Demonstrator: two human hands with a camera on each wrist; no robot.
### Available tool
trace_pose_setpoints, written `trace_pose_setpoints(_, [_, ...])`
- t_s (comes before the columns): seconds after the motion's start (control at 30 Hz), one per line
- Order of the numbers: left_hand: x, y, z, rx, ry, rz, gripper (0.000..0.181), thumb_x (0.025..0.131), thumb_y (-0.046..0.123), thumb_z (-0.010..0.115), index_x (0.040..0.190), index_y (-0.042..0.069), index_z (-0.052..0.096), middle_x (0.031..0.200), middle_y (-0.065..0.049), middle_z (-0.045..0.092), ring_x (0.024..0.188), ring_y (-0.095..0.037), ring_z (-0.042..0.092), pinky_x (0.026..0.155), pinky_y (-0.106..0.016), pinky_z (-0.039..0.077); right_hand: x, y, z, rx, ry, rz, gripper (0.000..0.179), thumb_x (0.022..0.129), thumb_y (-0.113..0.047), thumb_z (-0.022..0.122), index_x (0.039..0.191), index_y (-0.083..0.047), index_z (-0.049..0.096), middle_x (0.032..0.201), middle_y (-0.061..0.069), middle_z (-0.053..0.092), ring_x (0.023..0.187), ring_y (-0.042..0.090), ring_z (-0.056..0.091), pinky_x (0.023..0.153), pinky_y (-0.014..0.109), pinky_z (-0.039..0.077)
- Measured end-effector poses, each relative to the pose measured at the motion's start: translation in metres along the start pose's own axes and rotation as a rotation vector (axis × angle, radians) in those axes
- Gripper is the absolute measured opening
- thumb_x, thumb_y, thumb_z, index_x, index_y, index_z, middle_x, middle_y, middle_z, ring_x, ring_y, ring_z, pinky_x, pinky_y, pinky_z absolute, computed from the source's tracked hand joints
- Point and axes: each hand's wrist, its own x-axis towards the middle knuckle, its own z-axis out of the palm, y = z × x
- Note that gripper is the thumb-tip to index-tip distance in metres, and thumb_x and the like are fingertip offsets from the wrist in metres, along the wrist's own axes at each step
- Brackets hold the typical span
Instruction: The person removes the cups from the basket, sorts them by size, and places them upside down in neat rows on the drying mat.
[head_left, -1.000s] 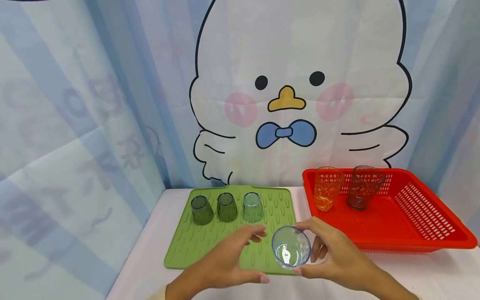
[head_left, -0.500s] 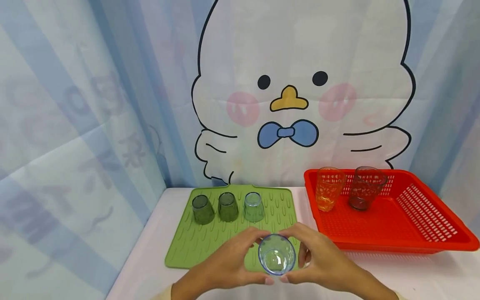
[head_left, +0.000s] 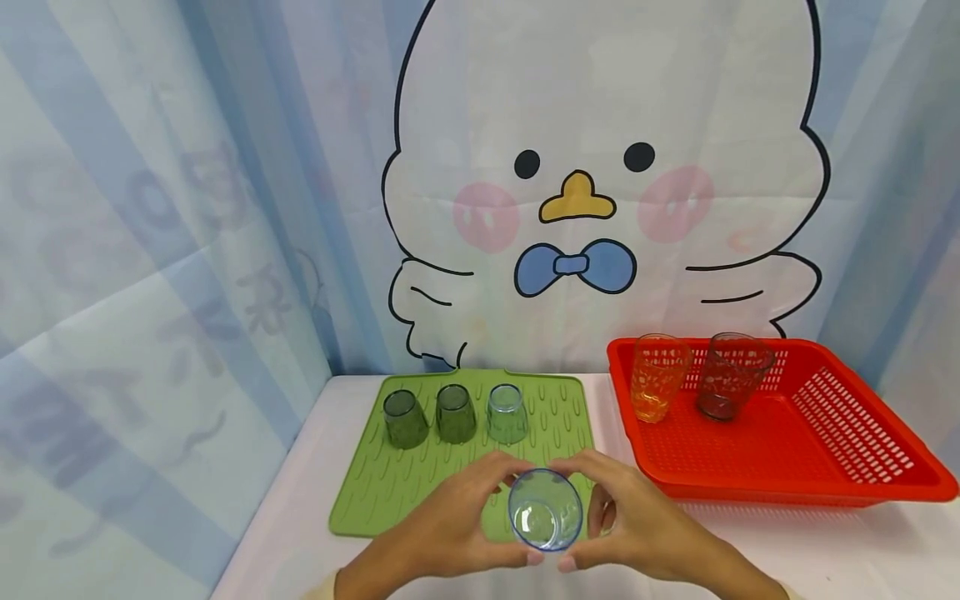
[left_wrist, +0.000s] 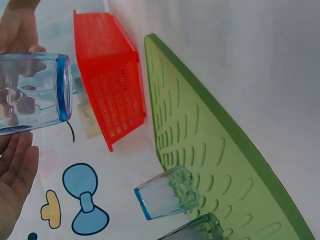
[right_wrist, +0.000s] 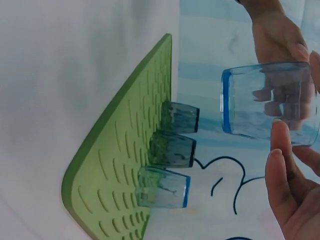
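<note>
A clear drinking glass with a blue tint is held above the front of the green drying mat, its mouth up and thick blue base toward the table. My left hand grips its left side, thumb in front and fingers behind. On the other side, my right hand holds it in the same way, its fingertips against the wall in the right wrist view. Upside down in a row on the mat stand two dark grey glasses and a clear bluish glass.
To the right is a red plastic basket with perforated sides. Inside it lean an orange-looking glass and a dark purplish glass. A patterned curtain hangs behind the white table.
The glass has moved left, from my right hand alone to between both hands. My left hand has closed around its left side. The glasses on the mat and in the basket stay put.
</note>
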Motion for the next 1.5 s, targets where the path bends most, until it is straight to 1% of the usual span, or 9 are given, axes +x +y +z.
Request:
trace_pose_setpoints(0.33, [-0.003,0.005,-0.011,-0.083,0.017,-0.008,0.066,0.084,0.043,0.080,0.139,0.022,0.050,0.127,0.008,0.057,0.113,-0.007,0.056,0.092,-0.031,0.054,0.005,0.018,0.016,0.146,-0.032,0.002,0.078,0.071,-0.029,0.092,0.138,-0.019,0.053,0.108,0.003,0.058,0.064,0.006,0.061,0.057,0.026,0.054])
trace_pose_setpoints(0.5, [-0.002,0.008,-0.013,-0.114,0.031,-0.015,0.068,0.083,0.040,0.081,0.139,0.021,0.048,0.131,0.008,0.056,0.118,-0.008,0.055,0.092,-0.033,0.055,0.008,0.026,0.027,0.207,-0.030,0.021,0.076,0.072,-0.024,0.092,0.138,-0.022,0.053,0.113,0.009,0.058,0.073,0.010,0.061,0.061,0.028,0.055])
trace_pose_setpoints(0.63, [-0.002,0.008,-0.011,-0.118,0.053,0.000,0.072,0.080,0.035,0.084,0.139,0.018,0.048,0.131,0.005,0.058,0.120,-0.011,0.054,0.093,-0.030,0.054,0.013,0.033,0.038,0.322,-0.049,0.020,0.080,0.074,-0.019,0.090,0.143,-0.022,0.049,0.128,0.008,0.061,0.101,0.020,0.065,0.082,0.031,0.059])
trace_pose_setpoints(0.77, [-0.003,0.005,-0.007,-0.102,0.087,0.074,0.072,0.079,0.031,0.084,0.139,0.015,0.048,0.128,0.000,0.060,0.117,-0.013,0.056,0.091,-0.026,0.054,0.016,0.036,0.047,0.392,-0.073,0.029,0.085,0.078,-0.018,0.088,0.150,-0.026,0.042,0.142,-0.001,0.057,0.122,0.024,0.060,0.102,0.032,0.052])
trace_pose_setpoints(0.9, [-0.003,0.002,-0.005,-0.107,0.100,0.110,0.071,0.082,0.032,0.083,0.140,0.014,0.046,0.127,-0.001,0.060,0.116,-0.013,0.057,0.089,-0.025,0.054,0.015,0.036,0.049,0.371,-0.066,0.044,0.079,0.081,-0.020,0.085,0.148,-0.022,0.043,0.138,0.001,0.060,0.120,0.022,0.062,0.101,0.029,0.052])
trace_pose_setpoints(1.1, [-0.006,-0.002,-0.003,-0.144,0.114,0.112,0.076,0.081,0.032,0.085,0.142,0.014,0.045,0.130,-0.003,0.060,0.118,-0.016,0.059,0.089,-0.025,0.055,0.012,0.038,0.052,0.481,-0.094,0.046,0.069,0.088,-0.013,0.078,0.147,-0.006,0.043,0.132,0.019,0.061,0.110,0.027,0.066,0.088,0.033,0.059])
trace_pose_setpoints(1.27, [-0.010,-0.003,-0.002,-0.201,0.108,0.038,0.082,0.081,0.032,0.085,0.148,0.016,0.041,0.133,-0.002,0.060,0.121,-0.016,0.058,0.090,-0.027,0.055,0.009,0.041,0.051,0.555,-0.114,0.047,0.069,0.088,-0.007,0.076,0.147,-0.003,0.041,0.123,0.025,0.063,0.097,0.020,0.072,0.080,0.037,0.061])
trace_pose_setpoints(1.37, [-0.012,-0.004,-0.004,-0.244,0.093,-0.027,0.083,0.081,0.032,0.085,0.150,0.020,0.039,0.136,0.000,0.058,0.123,-0.014,0.057,0.091,-0.028,0.055,0.008,0.043,0.048,0.547,-0.096,0.029,0.066,0.087,-0.006,0.077,0.144,0.001,0.043,0.111,0.020,0.067,0.086,0.018,0.074,0.075,0.037,0.062])
trace_pose_setpoints(1.5, [-0.014,-0.005,-0.006,-0.260,0.078,-0.051,0.082,0.082,0.030,0.085,0.150,0.022,0.040,0.138,0.002,0.057,0.121,-0.013,0.058,0.091,-0.028,0.056,0.006,0.045,0.042,0.567,-0.079,0.035,0.063,0.086,-0.004,0.076,0.141,0.003,0.045,0.103,0.007,0.071,0.080,0.017,0.074,0.072,0.036,0.062])
